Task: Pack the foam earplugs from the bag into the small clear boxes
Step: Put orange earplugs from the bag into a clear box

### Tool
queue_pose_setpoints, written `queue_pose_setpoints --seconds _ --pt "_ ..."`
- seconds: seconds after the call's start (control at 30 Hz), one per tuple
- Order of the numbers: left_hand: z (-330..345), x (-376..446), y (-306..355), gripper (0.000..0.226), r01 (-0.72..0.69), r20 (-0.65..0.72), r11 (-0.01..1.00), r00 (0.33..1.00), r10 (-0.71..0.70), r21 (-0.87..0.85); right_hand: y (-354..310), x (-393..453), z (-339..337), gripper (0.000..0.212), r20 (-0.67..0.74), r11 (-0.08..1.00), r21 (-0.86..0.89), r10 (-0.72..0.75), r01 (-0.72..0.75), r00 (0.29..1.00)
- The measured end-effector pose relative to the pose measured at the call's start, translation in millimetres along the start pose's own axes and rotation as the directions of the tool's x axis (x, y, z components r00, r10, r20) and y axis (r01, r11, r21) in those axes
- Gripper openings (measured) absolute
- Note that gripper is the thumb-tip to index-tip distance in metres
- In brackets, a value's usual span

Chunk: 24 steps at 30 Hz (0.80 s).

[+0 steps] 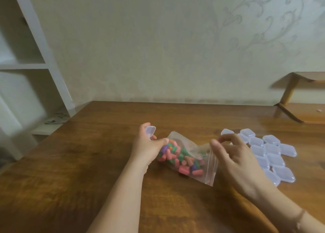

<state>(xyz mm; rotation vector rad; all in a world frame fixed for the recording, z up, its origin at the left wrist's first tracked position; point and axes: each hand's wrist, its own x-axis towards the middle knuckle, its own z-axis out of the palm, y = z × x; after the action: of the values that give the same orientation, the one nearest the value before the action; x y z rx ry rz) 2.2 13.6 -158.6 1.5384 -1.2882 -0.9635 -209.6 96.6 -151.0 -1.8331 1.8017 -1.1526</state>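
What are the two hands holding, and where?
Left hand holds a small clear box by its lower half. Right hand pinches the bag at its open edge.

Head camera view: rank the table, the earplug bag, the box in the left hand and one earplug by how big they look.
1. table
2. earplug bag
3. box in the left hand
4. one earplug

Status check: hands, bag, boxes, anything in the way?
Left hand holds one small box. Right hand pinches bag mouth. Spare boxes clustered right. Nothing blocking.
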Motion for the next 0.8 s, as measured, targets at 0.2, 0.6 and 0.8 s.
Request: queue_pose_setpoints --seconds 0.2,0.6,0.8 --pt "-1 -2 2 0.048 0.002 0.074 1.000 0.997 -0.002 -0.005 11 -12 1 0.008 -0.029 0.958 -0.225 -0.191 0.180 0.981" --pt "-4 -8 6 0.054 0.147 0.370 0.903 0.929 0.014 -0.404 14 -36 -32 0.024 0.246 0.951 0.248 -0.248 0.187 0.937" --pt "-4 -9 8 0.055 0.229 0.410 0.787 0.911 0.033 -0.573 21 -25 -26 0.018 0.211 0.966 -0.077 -0.228 0.248 0.951"
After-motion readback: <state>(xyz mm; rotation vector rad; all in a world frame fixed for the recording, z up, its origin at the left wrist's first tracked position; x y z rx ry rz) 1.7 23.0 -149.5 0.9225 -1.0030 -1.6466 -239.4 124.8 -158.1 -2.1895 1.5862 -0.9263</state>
